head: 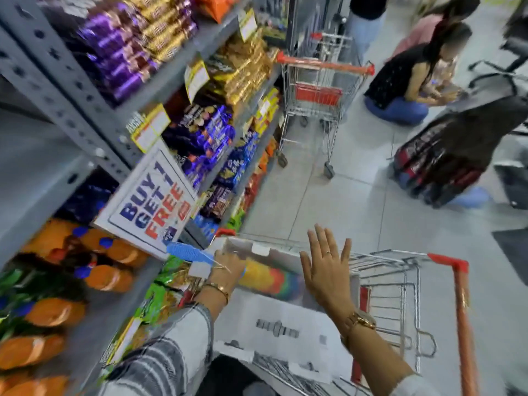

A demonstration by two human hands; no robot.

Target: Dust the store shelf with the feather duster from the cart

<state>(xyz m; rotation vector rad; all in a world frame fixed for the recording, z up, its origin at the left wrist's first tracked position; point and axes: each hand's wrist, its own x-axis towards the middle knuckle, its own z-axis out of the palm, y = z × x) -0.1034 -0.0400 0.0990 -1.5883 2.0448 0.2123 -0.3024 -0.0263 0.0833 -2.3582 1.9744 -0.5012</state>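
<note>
A feather duster with a blue handle (187, 252) and a rainbow-coloured head (270, 277) lies across a white box (285, 255) in the near shopping cart (460, 281). My left hand (225, 267) is closed around the duster's handle, with a white tag hanging beside it. My right hand (327, 270) hovers open above the box, fingers spread, holding nothing. The grey store shelf (71, 90) runs along the left, filled with biscuit packs and orange drink bottles (105, 278).
A "Buy 1 Get 1 Free" sign (151, 207) juts out from the shelf just above the duster handle. A second cart (317, 92) stands farther down the aisle. Several people (405, 81) crouch on the tiled floor at right.
</note>
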